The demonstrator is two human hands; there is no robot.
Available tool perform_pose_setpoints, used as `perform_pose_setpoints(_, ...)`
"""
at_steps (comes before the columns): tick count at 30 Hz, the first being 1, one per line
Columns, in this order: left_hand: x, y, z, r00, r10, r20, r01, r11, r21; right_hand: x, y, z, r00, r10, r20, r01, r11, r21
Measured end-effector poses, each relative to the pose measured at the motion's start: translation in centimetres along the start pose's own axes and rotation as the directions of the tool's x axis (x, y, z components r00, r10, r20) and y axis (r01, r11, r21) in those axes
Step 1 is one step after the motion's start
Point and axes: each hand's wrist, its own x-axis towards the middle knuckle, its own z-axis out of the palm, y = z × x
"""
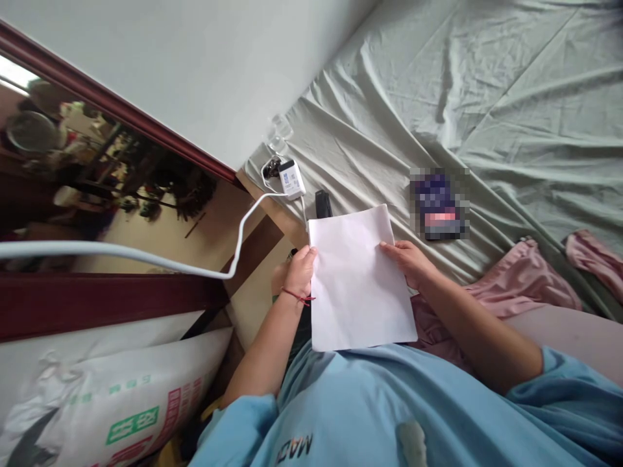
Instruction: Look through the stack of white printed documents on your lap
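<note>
A blank white sheet of paper is held in front of my blue shirt, spread flat between both hands. My left hand, with a red string round the wrist, pinches its left edge, thumb on top. On the opposite side my right hand grips the right edge, the thumb lying on the paper and the other fingers partly hidden. Whether this is one sheet or a thin stack, I cannot tell. Just beyond the top edge lies a small black object, partly covered by the paper.
A pale green sheet covers the bed, with a blurred-out phone-like object on it. A white power strip sits at the corner, its cable running left. Pink cloth lies right; a printed white sack stands lower left.
</note>
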Motion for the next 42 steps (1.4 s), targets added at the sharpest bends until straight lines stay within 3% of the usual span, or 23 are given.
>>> perform_pose_setpoints(3, -0.1, -0.2, 0.5, 0.992, -0.128, -0.025, 0.125, 0.988, -0.089, -0.1, -0.1, 0.1, 0.998, 0.044, -0.055, -0.043, 0.999, 0.013)
perform_pose_setpoints(7, -0.4, -0.5, 0.1, 0.98, -0.199, 0.004, 0.197, 0.97, -0.142, -0.1, -0.1, 0.2, 0.997, 0.046, -0.062, -0.048, 0.998, -0.032)
perform_pose_setpoints(10, -0.6, -1.2, -0.2, 0.99, -0.14, 0.018, 0.141, 0.984, -0.111, -0.3, 0.0, 0.3, 0.999, 0.036, -0.019, -0.037, 0.998, -0.043)
perform_pose_setpoints(15, -0.2, -2.4, -0.1, 0.998, 0.013, -0.063, -0.016, 0.999, -0.045, -0.5, -0.2, 0.5, 0.998, 0.024, 0.052, -0.021, 0.997, -0.071)
perform_pose_setpoints(20, 0.0, -2.5, 0.0, 0.995, -0.062, -0.074, 0.057, 0.996, -0.07, -0.5, -0.3, 0.4, 0.997, -0.069, 0.039, 0.073, 0.992, -0.104)
perform_pose_setpoints(23, 0.0, -2.2, 0.1, 0.992, -0.107, -0.066, 0.103, 0.992, -0.072, -0.3, -0.2, 0.1, 0.985, -0.168, -0.022, 0.155, 0.943, -0.293)
perform_pose_setpoints(27, 0.3, -2.0, 0.3, 0.989, -0.143, -0.035, 0.138, 0.983, -0.12, -0.1, -0.2, -0.3, 0.963, -0.257, -0.083, 0.177, 0.833, -0.524)
perform_pose_setpoints(30, 0.7, -2.4, 0.4, 0.991, -0.112, -0.071, 0.098, 0.98, -0.176, 0.0, -0.2, -0.5, 0.949, -0.301, -0.093, 0.182, 0.764, -0.619)
perform_pose_setpoints(36, 0.9, -3.6, 0.2, 0.994, -0.014, -0.108, 0.002, 0.993, -0.117, 0.1, -0.1, -0.5, 0.936, -0.341, -0.086, 0.181, 0.678, -0.713)
perform_pose_setpoints(39, 1.2, -3.1, 0.1, 0.998, -0.031, -0.051, 0.021, 0.981, -0.192, 0.1, -0.1, -0.5, 0.939, -0.338, -0.06, 0.197, 0.674, -0.711)
perform_pose_setpoints(42, 2.5, -2.0, -0.1, 0.999, 0.021, -0.044, -0.032, 0.962, -0.271, 0.0, -0.1, -0.5, 0.942, -0.331, -0.049, 0.203, 0.683, -0.702)
